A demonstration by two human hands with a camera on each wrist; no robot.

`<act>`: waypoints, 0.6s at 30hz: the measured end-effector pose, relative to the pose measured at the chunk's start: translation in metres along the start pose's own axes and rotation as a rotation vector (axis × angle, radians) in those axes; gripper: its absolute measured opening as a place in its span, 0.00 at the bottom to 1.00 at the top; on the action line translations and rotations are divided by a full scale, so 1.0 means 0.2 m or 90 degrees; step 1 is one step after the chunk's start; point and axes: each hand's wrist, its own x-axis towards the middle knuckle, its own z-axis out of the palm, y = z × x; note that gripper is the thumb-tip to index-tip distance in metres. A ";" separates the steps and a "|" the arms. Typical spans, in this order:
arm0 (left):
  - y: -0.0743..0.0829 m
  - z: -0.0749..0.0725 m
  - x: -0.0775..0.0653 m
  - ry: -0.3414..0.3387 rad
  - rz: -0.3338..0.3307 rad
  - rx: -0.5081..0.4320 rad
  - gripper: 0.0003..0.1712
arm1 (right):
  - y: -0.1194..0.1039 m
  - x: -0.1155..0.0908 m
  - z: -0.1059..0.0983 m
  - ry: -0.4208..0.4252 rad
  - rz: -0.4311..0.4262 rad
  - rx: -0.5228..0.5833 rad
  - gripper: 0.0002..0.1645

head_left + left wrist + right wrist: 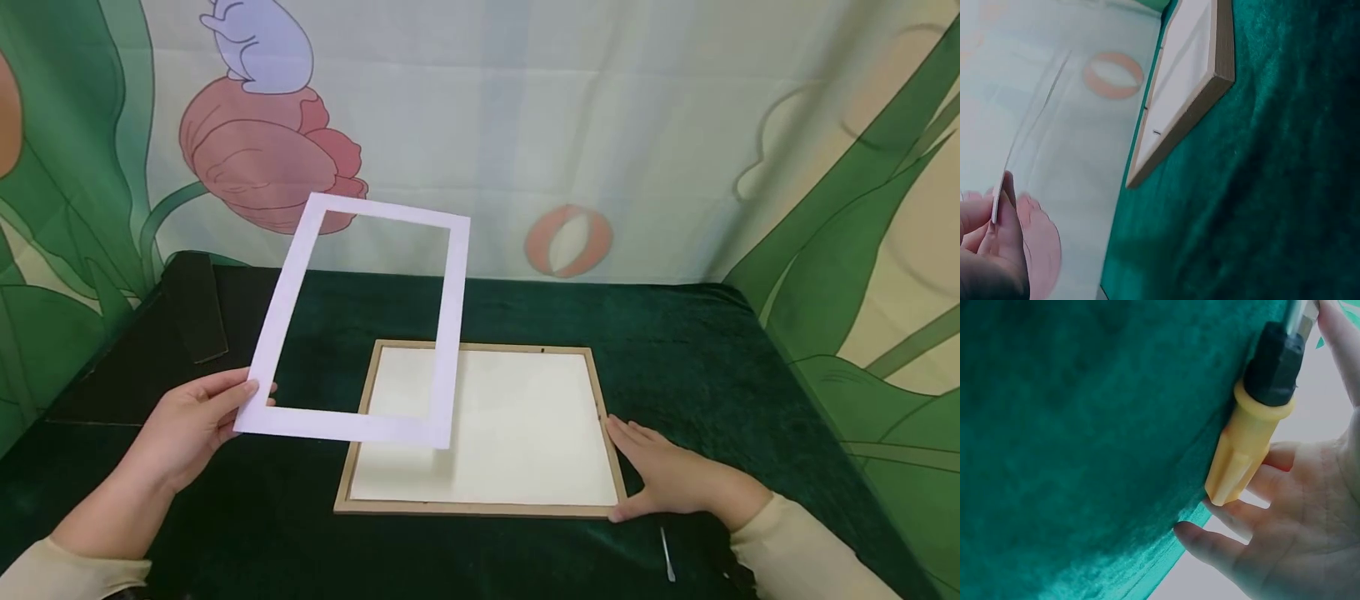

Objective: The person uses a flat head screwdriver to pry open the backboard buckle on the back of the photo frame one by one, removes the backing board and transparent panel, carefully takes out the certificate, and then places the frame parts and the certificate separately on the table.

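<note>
In the head view, the left hand [197,417] pinches a thin white mat [348,425] at its near left corner, thumb on the top face. The mat has a large cut-out; it is tilted in the air, over the left part of a wooden frame [480,509] and towards its 10 o'clock. The right hand [663,475] is at 3 to 4 o'clock of the frame, fingers rather straight, touching its right rim and near corner. A metal shaft [667,554] lies at 4 o'clock, on the green cloth [675,333].

For good handling of the mat, I think a light pinch on the border is right: held from one corner only, such a thin sheet could bend. The steady right hand probably stops the frame from sliding.

About containers: the frame is like a shallow tray, and a plain white sheet [532,425] lies within its rim. What is under this sheet, I cannot tell.

In the left wrist view, the mat is nearly edge-on at 8 to 10 o'clock, apart from the frame, which is at 1 o'clock. A small dark pin [1157,132] shows inside its rim.

In the right wrist view, a yellow-handled screwdriver [1241,450] is at 2 o'clock, before the spread fingers; whether they touch it, I cannot tell.
</note>
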 end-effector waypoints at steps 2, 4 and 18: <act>-0.03 -0.04 0.00 -0.026 -0.023 -0.069 0.21 | 0.00 0.00 0.00 0.002 0.001 0.000 0.72; -0.05 -0.07 0.00 -0.042 -0.038 -0.118 0.12 | 0.00 0.00 0.00 0.003 0.002 -0.001 0.72; -0.15 -0.25 0.00 -0.116 -0.066 -0.260 0.17 | 0.00 -0.01 -0.01 -0.005 0.003 0.014 0.72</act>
